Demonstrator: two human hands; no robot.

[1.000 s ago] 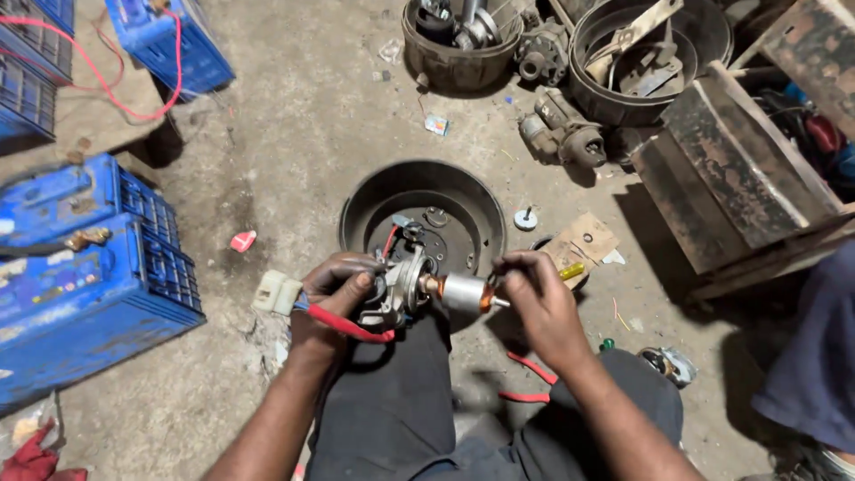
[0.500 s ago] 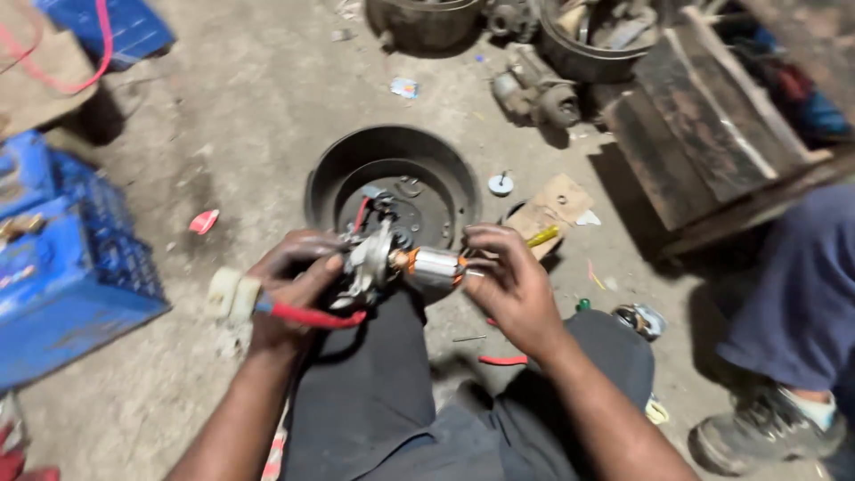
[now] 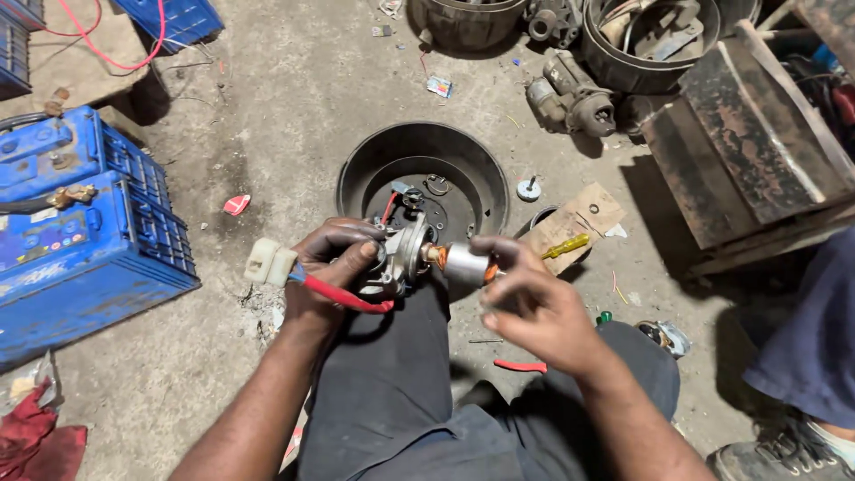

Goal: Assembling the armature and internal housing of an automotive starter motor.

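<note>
Left hand (image 3: 334, 267) is wrapped around the metal housing (image 3: 401, 258) of a small electric motor assembly, held up over the person's lap, just in front of the near rim of the round black drum (image 3: 356, 165) on the concrete floor (image 3: 294, 98). Right hand (image 3: 534, 307) pinches the cylindrical silver part (image 3: 465, 264) that sticks out of the housing on its right side; fingertips closed on it, not released. Long axis of the assembly runs left to right across the view, roughly level, so the cylinder lies between the two hands, and each hand has one end. A red wire (image 3: 343, 296) runs under the left hand to a white plug connector (image 3: 269, 261) that dangles off its left side.

Counts:
- one motor assembly in hand
- one black drum
- two blue batteries (image 3: 80, 232) at the left edge of the floor
- one yellow-handled screwdriver (image 3: 567, 247) on a cardboard scrap (image 3: 592, 214) to the right of the drum
- one loose starter motor (image 3: 570, 93) further back
- another person's shoe (image 3: 784, 450) at the bottom right corner
</note>
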